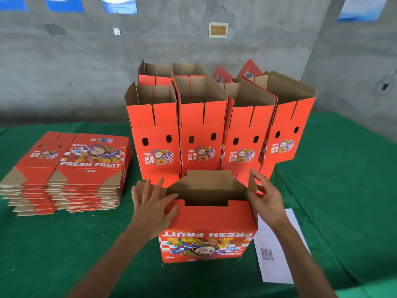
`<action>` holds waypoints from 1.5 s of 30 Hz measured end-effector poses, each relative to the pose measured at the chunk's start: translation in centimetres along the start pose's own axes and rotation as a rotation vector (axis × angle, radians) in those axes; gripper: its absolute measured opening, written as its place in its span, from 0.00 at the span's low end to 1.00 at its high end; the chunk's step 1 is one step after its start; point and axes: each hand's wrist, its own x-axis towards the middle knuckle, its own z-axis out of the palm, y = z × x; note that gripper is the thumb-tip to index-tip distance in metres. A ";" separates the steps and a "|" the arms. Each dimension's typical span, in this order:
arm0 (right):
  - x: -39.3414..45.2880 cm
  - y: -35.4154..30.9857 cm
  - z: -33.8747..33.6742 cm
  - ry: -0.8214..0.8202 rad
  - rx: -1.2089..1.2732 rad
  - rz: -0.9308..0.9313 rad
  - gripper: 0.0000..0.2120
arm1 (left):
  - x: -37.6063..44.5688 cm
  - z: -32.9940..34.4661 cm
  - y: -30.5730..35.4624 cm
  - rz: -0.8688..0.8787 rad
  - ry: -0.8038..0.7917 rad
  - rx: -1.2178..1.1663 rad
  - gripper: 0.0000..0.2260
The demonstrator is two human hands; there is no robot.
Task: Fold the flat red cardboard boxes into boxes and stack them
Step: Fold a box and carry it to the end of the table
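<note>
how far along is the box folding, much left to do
Done: several folded boxes stand grouped at the back of the green table. In hand: one upside-down box, left hand pressing a flap, right hand at the other. Left: a tall stack of flats.
</note>
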 end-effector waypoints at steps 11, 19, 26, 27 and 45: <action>-2.4 -0.7 2.0 -0.179 -0.122 -0.089 0.29 | -0.2 0.1 2.8 0.043 0.560 -0.552 0.41; -0.6 -2.4 2.6 -0.240 0.047 0.057 0.19 | 0.0 1.5 2.5 0.393 0.412 -0.626 0.28; 0.3 -2.8 4.1 -0.092 -0.052 0.167 0.13 | 2.5 0.2 2.9 0.078 0.165 -0.802 0.25; 0.6 -3.1 4.3 -0.082 -0.042 0.189 0.15 | 2.8 0.1 2.9 0.073 0.180 -0.816 0.22; 0.9 0.5 3.9 -0.325 -0.334 -0.108 0.32 | 3.6 1.8 2.2 0.181 0.052 -0.602 0.29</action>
